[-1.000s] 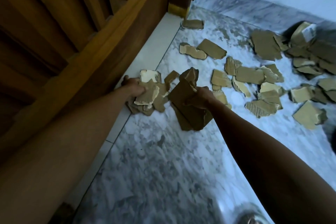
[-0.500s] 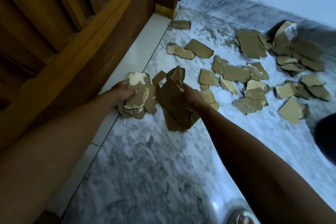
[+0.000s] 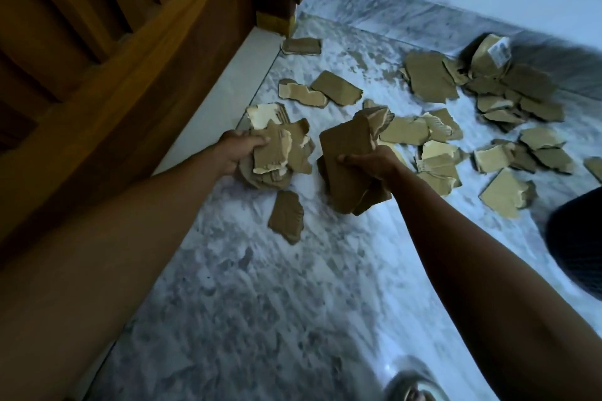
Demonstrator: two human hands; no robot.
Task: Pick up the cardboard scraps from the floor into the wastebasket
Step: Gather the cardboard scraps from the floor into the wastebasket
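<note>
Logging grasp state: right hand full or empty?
Full. The right hand grips a stack of cardboard scraps, fingers curled round its edge.

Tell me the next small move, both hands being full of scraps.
Probably carry both bundles to the wastebasket: the left hand and right hand each grip a full stack. A loose scrap lies below them; take it afterwards.

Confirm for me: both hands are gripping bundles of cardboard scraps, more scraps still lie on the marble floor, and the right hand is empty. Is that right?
Not quite. In the head view the right hand is not empty: it grips a stack of brown cardboard pieces. The rest holds: the left hand grips its own bundle, and more scraps lie on the marble floor.
</note>
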